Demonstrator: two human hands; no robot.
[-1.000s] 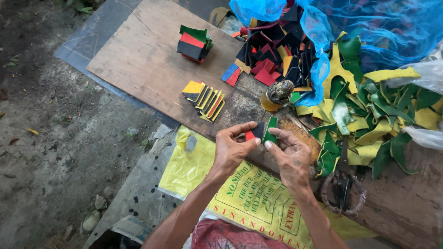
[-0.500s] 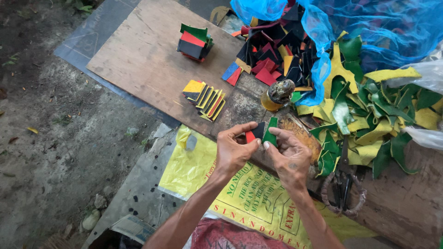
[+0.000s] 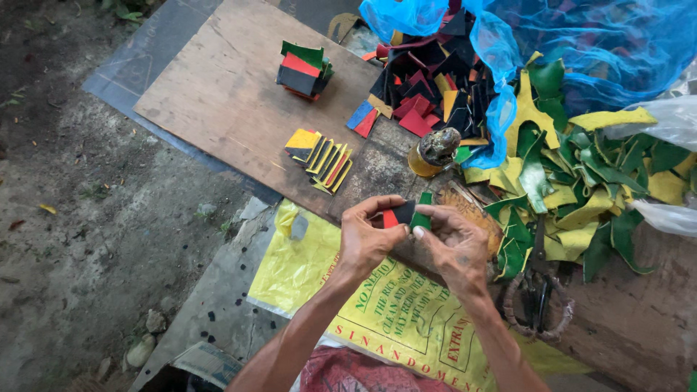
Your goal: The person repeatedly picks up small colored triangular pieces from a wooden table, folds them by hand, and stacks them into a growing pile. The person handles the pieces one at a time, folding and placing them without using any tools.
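Pinching small red, black and green pieces (image 3: 404, 214) between left hand (image 3: 367, 236) and right hand (image 3: 454, 243), near board (image 3: 225, 94) edge. Likely light, thin, flexible; gripping by edges with fingertips keeps layers aligned.

Yellow sack (image 3: 305, 265): I see it flat under my arms, yellow with red print.
Blue bag (image 3: 581, 43): top right, thin, crumpled.
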